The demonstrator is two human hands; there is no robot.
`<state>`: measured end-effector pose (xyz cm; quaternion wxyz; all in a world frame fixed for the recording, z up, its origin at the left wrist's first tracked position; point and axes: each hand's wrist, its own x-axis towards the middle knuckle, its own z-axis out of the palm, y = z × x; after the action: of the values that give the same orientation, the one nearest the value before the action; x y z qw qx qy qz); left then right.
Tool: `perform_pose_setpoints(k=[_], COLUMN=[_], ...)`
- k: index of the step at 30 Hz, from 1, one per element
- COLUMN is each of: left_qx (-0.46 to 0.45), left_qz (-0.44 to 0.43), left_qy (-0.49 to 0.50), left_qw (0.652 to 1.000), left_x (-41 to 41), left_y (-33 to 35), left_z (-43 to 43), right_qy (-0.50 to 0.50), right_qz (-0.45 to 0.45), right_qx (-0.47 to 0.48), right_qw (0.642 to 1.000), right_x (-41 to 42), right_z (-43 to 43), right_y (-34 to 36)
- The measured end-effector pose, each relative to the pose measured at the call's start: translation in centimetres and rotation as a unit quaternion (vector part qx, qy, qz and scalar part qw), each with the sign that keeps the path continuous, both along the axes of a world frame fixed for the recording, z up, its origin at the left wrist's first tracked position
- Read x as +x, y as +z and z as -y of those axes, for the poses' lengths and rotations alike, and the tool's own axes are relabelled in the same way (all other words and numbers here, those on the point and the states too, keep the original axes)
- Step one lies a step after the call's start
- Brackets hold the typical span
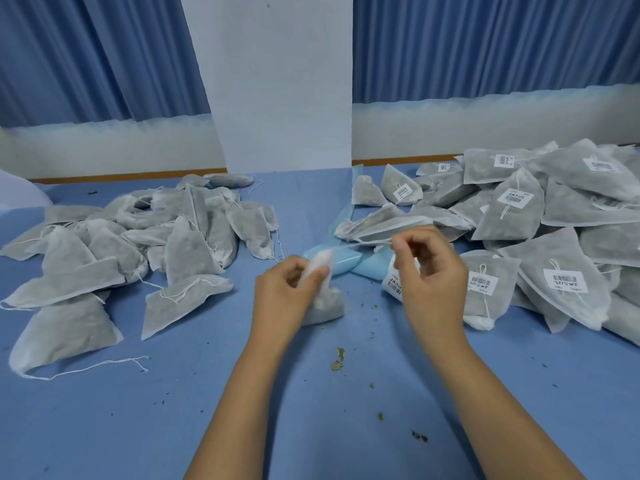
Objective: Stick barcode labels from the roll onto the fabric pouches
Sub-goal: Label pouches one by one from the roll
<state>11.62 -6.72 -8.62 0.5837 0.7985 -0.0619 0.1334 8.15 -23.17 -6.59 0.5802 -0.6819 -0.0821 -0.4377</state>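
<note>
Grey-white non-woven fabric everywhere, thin enough that the dark filling shows through. Blue cloth on the table (311,427), flecked with green-brown crumbs (337,362).

- Left hand (291,289): fingers curled round the gathered neck of one pouch (323,306), whose plump body rests on the table just below the fist. I see no label on the face turned to me.
- Right hand (433,275): thumb and forefinger drawn together above the label roll (393,284). I cannot tell whether they pinch a label, a thread or nothing. The roll sits half hidden behind this hand, printed barcodes showing.
- Pale blue backing strip (346,263), glossy and curled, trails between the hands.
- Unlabelled heap (138,244) on the left: limp triangles with loose drawstrings. Labelled heap (554,237) on the right, white stickers up.

Risks as I judge them:
- The surface is soft and lumpy, so a label pressed over a fold or the puckered neck would likely wrinkle or lift at a corner.
- Crumbs or fibre on the adhesive would weaken the bond.
- A peeled label could fold on itself or cling to a fingertip.
- Trailing strings could get caught under the sticker.
- The slack backing strip could tangle with the roll.
- The heaps lie near each other, so a finished pouch could slide in with the bare ones.
</note>
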Motion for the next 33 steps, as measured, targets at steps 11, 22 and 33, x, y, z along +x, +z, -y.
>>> perform_pose_setpoints(k=[11,22,33], left_qx=[-0.233,-0.190,-0.058], left_qz=[-0.092,-0.015,0.104], left_qy=[0.051,-0.049,0.067], left_qw=[0.967,0.980,0.991], left_x=[0.0,-0.7,-0.4], left_y=[0.3,0.3,-0.4], left_z=[-0.1,1.0,1.0], right_qy=[0.172,0.115,-0.334], right_qz=[-0.144,-0.197,-0.421], right_qx=[-0.187,-0.106,-0.238], right_qw=[0.956,0.968,0.809], right_x=[-0.3,0.2,0.9], right_z=[-2.6,-2.6,4.6], right_y=[-1.7,-1.9,-0.6])
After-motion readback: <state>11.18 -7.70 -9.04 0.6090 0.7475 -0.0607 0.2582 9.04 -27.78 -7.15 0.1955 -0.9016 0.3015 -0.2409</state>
